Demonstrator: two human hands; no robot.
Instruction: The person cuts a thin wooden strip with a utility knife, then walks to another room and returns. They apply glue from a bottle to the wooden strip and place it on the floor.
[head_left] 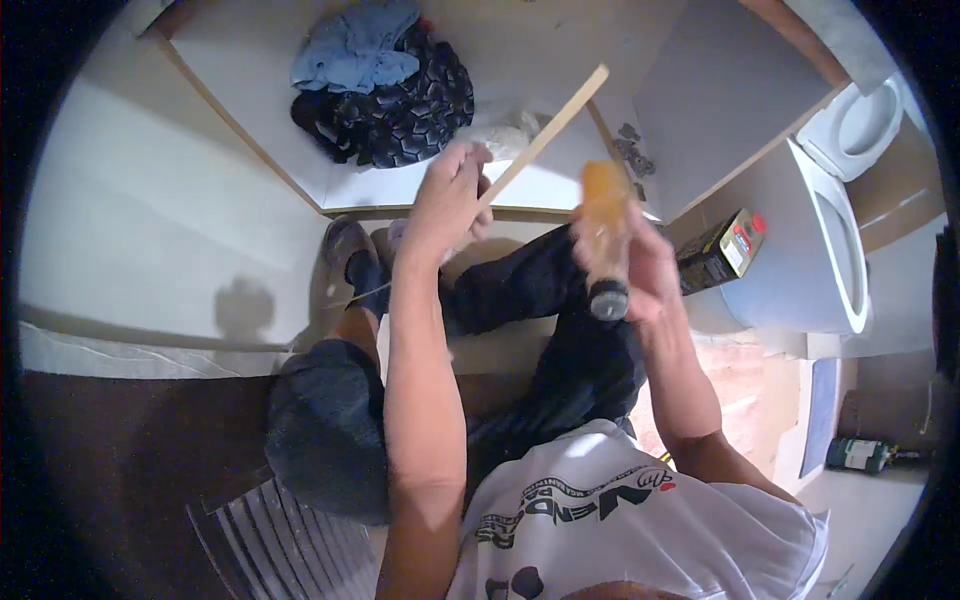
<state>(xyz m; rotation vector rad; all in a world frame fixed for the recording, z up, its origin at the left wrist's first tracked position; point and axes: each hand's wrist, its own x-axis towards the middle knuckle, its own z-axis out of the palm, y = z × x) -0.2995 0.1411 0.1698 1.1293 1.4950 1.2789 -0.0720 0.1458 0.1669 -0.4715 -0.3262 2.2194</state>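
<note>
My left hand (455, 205) is closed around a thin, pale wooden strip (548, 132), which slants up to the right beyond my fingers. In my right hand (648, 262) is a clear bottle (606, 225) with an orange-yellow part at its far end. The bottle's black cap (608, 300) points back toward me, and motion blurs its outline. Strip and bottle are apart from each other. Both hands are over my legs, in front of the opening of a white cabinet (490, 187).
Inside the cabinet lie a blue cloth (355, 50), a black patterned cloth (425, 105) and a whitish plastic bag (500, 138). Right of my right hand stands a dark can (715, 255) with a red cap, near a toilet (840, 235). A green cylinder (860, 455) lies far right.
</note>
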